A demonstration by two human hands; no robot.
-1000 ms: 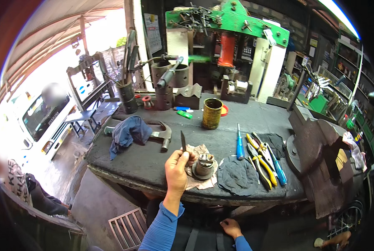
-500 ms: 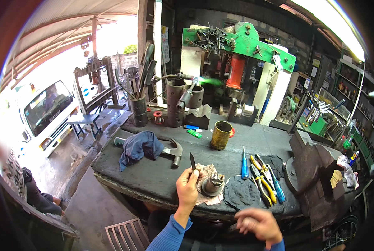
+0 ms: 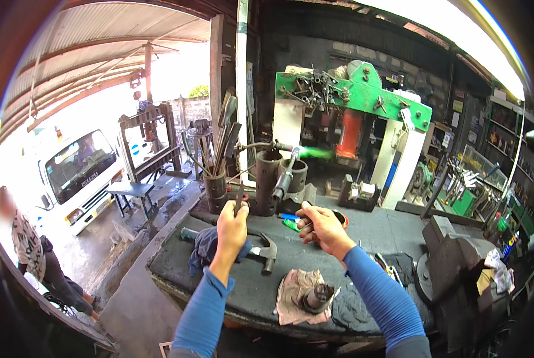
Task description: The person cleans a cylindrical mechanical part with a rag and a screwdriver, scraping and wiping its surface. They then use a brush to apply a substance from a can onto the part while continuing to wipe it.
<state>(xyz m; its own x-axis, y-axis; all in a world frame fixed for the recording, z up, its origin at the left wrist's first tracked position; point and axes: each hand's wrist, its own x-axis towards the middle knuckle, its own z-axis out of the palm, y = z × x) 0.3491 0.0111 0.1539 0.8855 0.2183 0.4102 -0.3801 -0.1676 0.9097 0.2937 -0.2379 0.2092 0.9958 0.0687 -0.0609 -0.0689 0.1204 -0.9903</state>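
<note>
I read pale capital lettering on a dark panel at the front of a white truck [image 3: 79, 170], and dark lettering or print on the shirt [image 3: 31, 237] of a person at the left. Small papers [image 3: 457, 106] hang at the far right, too small for me to read.

The blade [image 3: 239, 197] is narrow, dark and flat, standing nearly upright above the bench [image 3: 249, 292]. I have the left hand [image 3: 231, 230] clamped on it, thumb and fingers pinching its lower part. The right hand [image 3: 326, 230] is raised well apart from the left, its fingers curled; I cannot tell whether they grip anything.

Below, a dull, round metal part [image 3: 319, 297] sits tilted on a creased beige rag [image 3: 289, 301], just beside a dark cloth [image 3: 351, 309]. A steel hammer [image 3: 268, 253] lies by a crumpled blue cloth [image 3: 204, 246]. Behind, I see pipes [image 3: 267, 182] of dark metal pierced with round holes, and a press with a scuffed green beam [image 3: 362, 95].
</note>
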